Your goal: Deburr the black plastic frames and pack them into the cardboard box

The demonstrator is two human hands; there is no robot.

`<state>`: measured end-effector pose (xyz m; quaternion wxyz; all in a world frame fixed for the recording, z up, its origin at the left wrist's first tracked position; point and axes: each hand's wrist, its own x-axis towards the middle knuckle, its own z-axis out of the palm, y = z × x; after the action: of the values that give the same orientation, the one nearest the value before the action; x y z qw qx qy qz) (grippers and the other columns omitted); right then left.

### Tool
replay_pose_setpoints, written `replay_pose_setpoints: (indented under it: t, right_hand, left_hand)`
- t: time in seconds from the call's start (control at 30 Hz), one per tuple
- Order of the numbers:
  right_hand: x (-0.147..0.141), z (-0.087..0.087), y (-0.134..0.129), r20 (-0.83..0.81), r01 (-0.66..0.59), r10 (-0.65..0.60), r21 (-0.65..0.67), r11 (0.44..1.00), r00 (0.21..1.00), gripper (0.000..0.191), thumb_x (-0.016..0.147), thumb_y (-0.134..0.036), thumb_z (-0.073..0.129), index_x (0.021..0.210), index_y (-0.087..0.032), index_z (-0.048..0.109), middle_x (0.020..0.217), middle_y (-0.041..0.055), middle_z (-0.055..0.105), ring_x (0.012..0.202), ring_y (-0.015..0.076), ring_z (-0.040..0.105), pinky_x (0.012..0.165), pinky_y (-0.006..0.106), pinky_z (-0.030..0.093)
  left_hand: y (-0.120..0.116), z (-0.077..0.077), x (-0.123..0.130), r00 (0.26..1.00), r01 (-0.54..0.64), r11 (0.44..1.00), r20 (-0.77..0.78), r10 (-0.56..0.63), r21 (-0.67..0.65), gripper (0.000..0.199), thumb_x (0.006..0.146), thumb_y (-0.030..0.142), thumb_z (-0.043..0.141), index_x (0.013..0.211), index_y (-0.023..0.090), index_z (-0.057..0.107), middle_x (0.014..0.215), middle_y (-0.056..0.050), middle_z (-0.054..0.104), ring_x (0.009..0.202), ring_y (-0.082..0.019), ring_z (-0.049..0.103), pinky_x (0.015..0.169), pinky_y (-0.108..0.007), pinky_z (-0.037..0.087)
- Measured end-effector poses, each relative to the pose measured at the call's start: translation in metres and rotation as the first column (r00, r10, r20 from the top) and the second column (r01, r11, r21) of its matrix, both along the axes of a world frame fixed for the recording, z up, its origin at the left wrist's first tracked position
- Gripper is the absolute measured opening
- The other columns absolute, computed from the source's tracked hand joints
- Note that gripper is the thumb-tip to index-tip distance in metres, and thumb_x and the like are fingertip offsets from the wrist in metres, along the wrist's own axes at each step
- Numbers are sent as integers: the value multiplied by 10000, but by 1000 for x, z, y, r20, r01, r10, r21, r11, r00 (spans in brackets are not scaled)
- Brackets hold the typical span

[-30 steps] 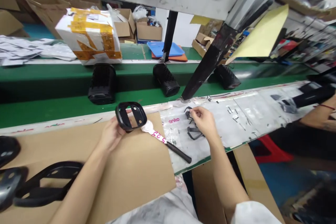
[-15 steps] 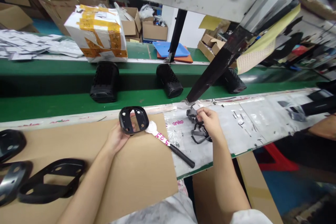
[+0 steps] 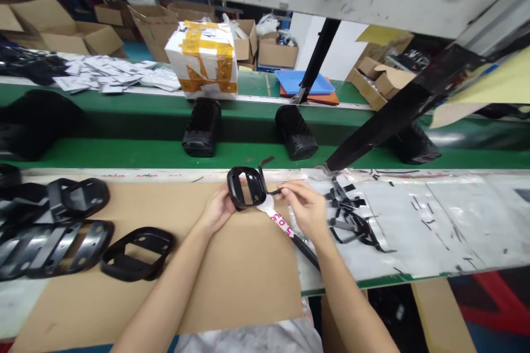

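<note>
My left hand [image 3: 219, 208] holds a black oval plastic frame [image 3: 235, 190] by its left side, tilted up above the cardboard sheet [image 3: 244, 265]. Pinched in my right hand [image 3: 304, 204] is a thin black strip [image 3: 264, 177], bent, its near part beside the frame's right edge. Whether strip and frame touch is hard to tell. Below them lies a tool with a white and pink wrapped part [image 3: 279, 222] and a black handle [image 3: 305, 252]. A loose pile of black strips [image 3: 351, 222] rests right of my right hand.
More black frames [image 3: 138, 253] lie at the left. Black perforated housings [image 3: 202, 128] stand on the green conveyor [image 3: 244, 151]. A dark slanted post [image 3: 372, 127] rises at the right, under an overhead beam. Behind sits a taped white box [image 3: 202, 60].
My right hand has left the strip pile with a strip and come over beside the frame. The camera view has swung left, showing more frames there.
</note>
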<state>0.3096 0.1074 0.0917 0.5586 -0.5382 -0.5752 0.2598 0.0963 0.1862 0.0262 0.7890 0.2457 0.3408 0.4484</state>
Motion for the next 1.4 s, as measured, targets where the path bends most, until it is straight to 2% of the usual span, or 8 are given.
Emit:
replay_pose_setpoints:
  t: [0.2, 0.43, 0.73, 0.87, 0.97, 1.07, 1.23, 1.4]
  right_hand:
    - [-48, -35, 1, 265, -206, 174, 98, 974, 949, 246, 1027, -224, 589, 1142, -315, 786, 1024, 63, 744, 971, 215, 701, 862, 395, 589]
    - [-54, -62, 0, 314, -333, 285, 109, 936, 905, 289, 1014, -158, 599, 1208, -311, 749, 1095, 67, 734, 1075, 228, 654, 960, 434, 549]
    - [-54, -58, -6, 200, -312, 302, 19, 950, 932, 204, 979, -197, 619, 1128, -283, 729, 1119, 71, 701, 1096, 244, 653, 988, 456, 527]
    - [-53, -60, -5, 80, -78, 75, 41, 996, 994, 215, 945, -242, 636, 1148, -269, 703, 1184, 100, 637, 1124, 264, 632, 980, 457, 541]
    - [-49, -65, 0, 5, 72, -72, 19, 997, 997, 392, 944, -278, 647, 1333, -268, 600, 1291, 122, 599, 1125, 264, 622, 941, 442, 559]
    - [-45, -68, 2, -5, 13, -13, -37, 999, 1000, 538, 964, -309, 638, 1481, -274, 493, 1426, 132, 565, 1233, 274, 608, 1047, 468, 529]
    - [-42, -66, 2, -6, -100, 100, -83, 992, 995, 327, 1006, -258, 546, 1312, -285, 657, 1293, 73, 693, 1231, 254, 642, 1110, 457, 482]
    - [-42, -65, 1, 6, -57, 58, -80, 995, 998, 334, 1006, -296, 567, 1332, -272, 637, 1226, 82, 707, 1160, 250, 664, 1059, 444, 509]
  left_hand:
    - [1, -2, -1, 997, -76, 994, 9, 77, -82, 242, 878, 278, 682, 1072, 149, 748, 996, -75, 792, 838, -202, 738, 777, -316, 594]
    - [3, -3, -3, 989, -133, 988, -82, 126, -79, 283, 889, 408, 713, 948, 131, 718, 820, -67, 756, 691, -184, 703, 671, -290, 571]
    - [-1, 1, -4, 998, 54, 997, -14, -55, -57, 374, 885, 504, 715, 861, 134, 667, 716, -42, 674, 561, -141, 603, 538, -258, 504]
    - [-7, 4, -3, 997, 75, 994, 31, -73, -78, 310, 877, 454, 741, 1000, 180, 664, 765, -13, 670, 611, -141, 603, 593, -257, 500]
    - [-13, 8, -1, 994, 113, 993, 8, -113, -25, 360, 841, 459, 778, 1040, 182, 662, 841, -16, 671, 666, -139, 609, 614, -243, 485]
    - [-19, 9, 1, 974, 221, 975, -65, -218, 37, 398, 785, 436, 835, 1022, 178, 646, 824, 2, 626, 636, -119, 568, 566, -222, 424]
    - [-26, 5, 5, 942, 311, 935, -186, -279, 173, 362, 834, 416, 803, 1047, 181, 630, 838, 18, 581, 645, -97, 513, 601, -221, 403]
    - [-28, 2, 8, 938, 313, 944, -187, -291, 102, 249, 835, 345, 724, 962, 208, 560, 809, 26, 587, 669, -126, 535, 639, -239, 420]
